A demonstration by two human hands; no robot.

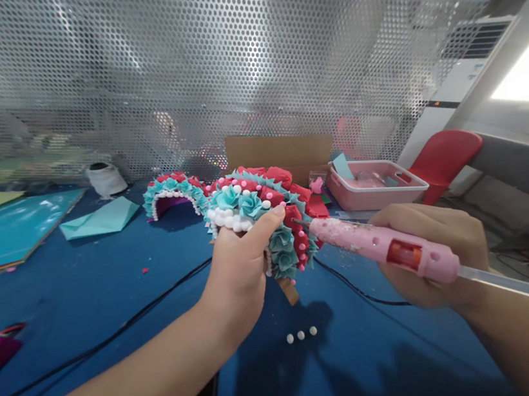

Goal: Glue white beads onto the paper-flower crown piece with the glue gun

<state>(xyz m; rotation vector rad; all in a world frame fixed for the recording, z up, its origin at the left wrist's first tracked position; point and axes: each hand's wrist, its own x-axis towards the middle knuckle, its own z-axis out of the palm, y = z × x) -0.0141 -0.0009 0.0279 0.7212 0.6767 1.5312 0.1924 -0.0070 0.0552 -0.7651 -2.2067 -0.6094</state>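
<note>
My left hand [242,269] is closed around a curved craft piece [282,241] covered in teal paper flowers, red puffs, pink beads and a white beaded edge. The thumb presses on its top. In my right hand [431,228] is a pink hot glue gun [372,242], with a clear glue stick [515,288] running out of its back end. Its nozzle tip is right at the red part of the craft piece; whether they touch, I cannot tell. On the blue table below lie three white beads [301,335].
A similar flowered arch [174,197] stands behind, to the left. Teal paper [100,218] and a white roll [106,180] lie farther left. A pink basket [376,193] stands at the back right, before a perforated metal screen [226,53]. A black cable [138,315] crosses the table.
</note>
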